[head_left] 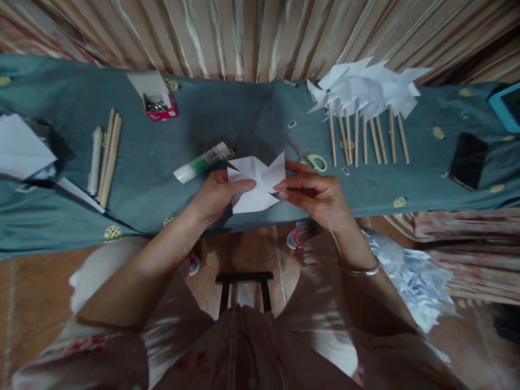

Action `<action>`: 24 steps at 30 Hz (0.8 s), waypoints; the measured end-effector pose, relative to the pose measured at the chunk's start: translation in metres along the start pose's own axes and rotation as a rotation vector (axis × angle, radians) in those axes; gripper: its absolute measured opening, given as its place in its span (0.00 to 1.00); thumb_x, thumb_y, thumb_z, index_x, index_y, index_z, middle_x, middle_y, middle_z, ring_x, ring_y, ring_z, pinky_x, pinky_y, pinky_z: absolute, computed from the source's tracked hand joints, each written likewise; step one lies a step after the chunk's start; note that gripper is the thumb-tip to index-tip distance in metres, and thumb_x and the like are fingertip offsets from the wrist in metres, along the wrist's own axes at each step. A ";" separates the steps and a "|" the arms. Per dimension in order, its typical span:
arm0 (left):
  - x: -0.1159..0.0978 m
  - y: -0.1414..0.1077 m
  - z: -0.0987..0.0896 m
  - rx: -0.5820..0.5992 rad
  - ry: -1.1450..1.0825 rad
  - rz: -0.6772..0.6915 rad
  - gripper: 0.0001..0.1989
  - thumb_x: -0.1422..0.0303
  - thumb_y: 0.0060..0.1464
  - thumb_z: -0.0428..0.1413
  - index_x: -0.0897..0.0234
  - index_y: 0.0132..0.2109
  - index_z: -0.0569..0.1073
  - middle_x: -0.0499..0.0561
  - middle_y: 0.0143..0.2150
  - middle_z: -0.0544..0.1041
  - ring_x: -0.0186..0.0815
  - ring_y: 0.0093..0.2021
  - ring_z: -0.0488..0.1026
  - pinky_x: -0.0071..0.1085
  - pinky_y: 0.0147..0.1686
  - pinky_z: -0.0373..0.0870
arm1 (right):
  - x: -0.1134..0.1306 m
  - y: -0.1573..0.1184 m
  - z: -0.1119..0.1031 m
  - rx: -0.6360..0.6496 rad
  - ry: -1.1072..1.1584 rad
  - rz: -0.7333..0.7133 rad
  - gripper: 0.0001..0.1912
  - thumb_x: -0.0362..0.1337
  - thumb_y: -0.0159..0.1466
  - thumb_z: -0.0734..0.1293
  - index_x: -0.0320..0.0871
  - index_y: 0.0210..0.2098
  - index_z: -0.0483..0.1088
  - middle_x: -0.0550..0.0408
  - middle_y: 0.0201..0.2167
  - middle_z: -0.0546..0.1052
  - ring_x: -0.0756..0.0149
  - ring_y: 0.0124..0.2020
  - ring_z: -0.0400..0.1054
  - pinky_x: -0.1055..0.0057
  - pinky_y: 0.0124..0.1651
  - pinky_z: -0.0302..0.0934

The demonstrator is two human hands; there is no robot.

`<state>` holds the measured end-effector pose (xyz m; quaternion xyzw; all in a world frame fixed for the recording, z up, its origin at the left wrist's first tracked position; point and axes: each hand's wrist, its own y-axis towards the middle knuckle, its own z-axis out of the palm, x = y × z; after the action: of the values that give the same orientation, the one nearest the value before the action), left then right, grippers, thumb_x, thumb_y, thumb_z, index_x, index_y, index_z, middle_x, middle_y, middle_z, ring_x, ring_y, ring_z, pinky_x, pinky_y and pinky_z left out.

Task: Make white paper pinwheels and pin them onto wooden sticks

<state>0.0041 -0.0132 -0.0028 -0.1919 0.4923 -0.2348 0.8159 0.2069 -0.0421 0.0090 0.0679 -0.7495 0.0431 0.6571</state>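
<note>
Left hand (pixel 214 196) is pinching white paper (pixel 254 200); right hand (pixel 319 196) is gripping its edge; hard tugging might be tearing it

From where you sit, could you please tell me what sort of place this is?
Probably a room in a home, used for crafts: the curtain, the patterned tablecloth and the cut paper being held suggest so.
</note>
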 end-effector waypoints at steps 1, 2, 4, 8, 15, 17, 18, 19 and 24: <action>0.000 0.000 0.000 -0.006 0.011 0.003 0.10 0.82 0.37 0.66 0.67 0.30 0.80 0.56 0.29 0.81 0.44 0.32 0.79 0.31 0.29 0.73 | 0.001 0.000 0.000 0.009 0.001 -0.004 0.03 0.38 0.56 0.75 0.51 0.32 0.82 0.54 0.49 0.79 0.62 0.47 0.75 0.63 0.49 0.72; 0.001 0.000 0.000 -0.009 0.027 0.007 0.10 0.82 0.37 0.66 0.66 0.29 0.80 0.54 0.28 0.81 0.42 0.30 0.78 0.30 0.28 0.72 | 0.002 0.001 0.001 0.019 0.004 -0.005 0.03 0.39 0.58 0.74 0.50 0.32 0.82 0.54 0.48 0.79 0.62 0.47 0.75 0.64 0.49 0.71; 0.001 0.000 0.001 -0.020 0.059 0.015 0.09 0.82 0.37 0.66 0.65 0.27 0.79 0.51 0.25 0.80 0.38 0.27 0.76 0.29 0.26 0.70 | 0.003 0.002 0.002 0.047 0.005 0.003 0.05 0.42 0.59 0.73 0.49 0.31 0.81 0.54 0.45 0.79 0.63 0.46 0.74 0.65 0.48 0.70; 0.001 -0.001 0.003 -0.047 0.101 0.007 0.10 0.83 0.36 0.67 0.65 0.26 0.79 0.49 0.22 0.78 0.37 0.26 0.75 0.28 0.25 0.69 | 0.002 0.004 0.005 0.093 -0.054 0.014 0.07 0.45 0.59 0.73 0.49 0.32 0.82 0.54 0.39 0.78 0.64 0.40 0.73 0.67 0.42 0.69; 0.004 -0.001 0.001 -0.088 0.142 0.002 0.09 0.81 0.37 0.68 0.63 0.24 0.79 0.49 0.21 0.77 0.38 0.27 0.76 0.29 0.26 0.69 | -0.007 0.003 0.013 0.018 -0.107 0.001 0.05 0.43 0.59 0.73 0.51 0.31 0.81 0.59 0.29 0.78 0.66 0.33 0.72 0.64 0.41 0.68; 0.005 0.000 0.000 -0.098 0.164 0.010 0.09 0.80 0.37 0.68 0.63 0.25 0.79 0.48 0.22 0.77 0.39 0.28 0.77 0.29 0.26 0.69 | -0.010 0.004 0.017 -0.005 -0.116 -0.013 0.05 0.43 0.59 0.73 0.51 0.31 0.81 0.59 0.30 0.79 0.66 0.34 0.73 0.64 0.42 0.69; 0.005 0.000 -0.001 -0.101 0.184 0.019 0.09 0.79 0.37 0.68 0.62 0.25 0.79 0.48 0.22 0.77 0.39 0.29 0.77 0.29 0.27 0.70 | -0.011 0.004 0.018 -0.013 -0.124 -0.023 0.04 0.42 0.60 0.73 0.50 0.32 0.81 0.59 0.31 0.79 0.66 0.34 0.73 0.64 0.43 0.69; 0.005 -0.001 -0.001 -0.103 0.207 0.029 0.08 0.79 0.37 0.68 0.62 0.25 0.79 0.47 0.22 0.77 0.39 0.29 0.77 0.29 0.28 0.70 | -0.012 0.004 0.020 -0.018 -0.133 -0.036 0.04 0.41 0.60 0.73 0.50 0.32 0.81 0.59 0.31 0.80 0.66 0.34 0.73 0.65 0.43 0.68; 0.005 -0.002 -0.001 -0.122 0.185 0.082 0.09 0.76 0.35 0.70 0.62 0.23 0.78 0.46 0.22 0.77 0.36 0.27 0.74 0.27 0.25 0.68 | -0.011 0.005 0.022 -0.033 -0.202 -0.063 0.06 0.41 0.62 0.71 0.48 0.32 0.80 0.59 0.31 0.79 0.68 0.32 0.71 0.68 0.39 0.66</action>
<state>0.0052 -0.0181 -0.0054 -0.1985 0.5864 -0.1876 0.7626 0.1861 -0.0403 -0.0045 0.0847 -0.8101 0.0031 0.5801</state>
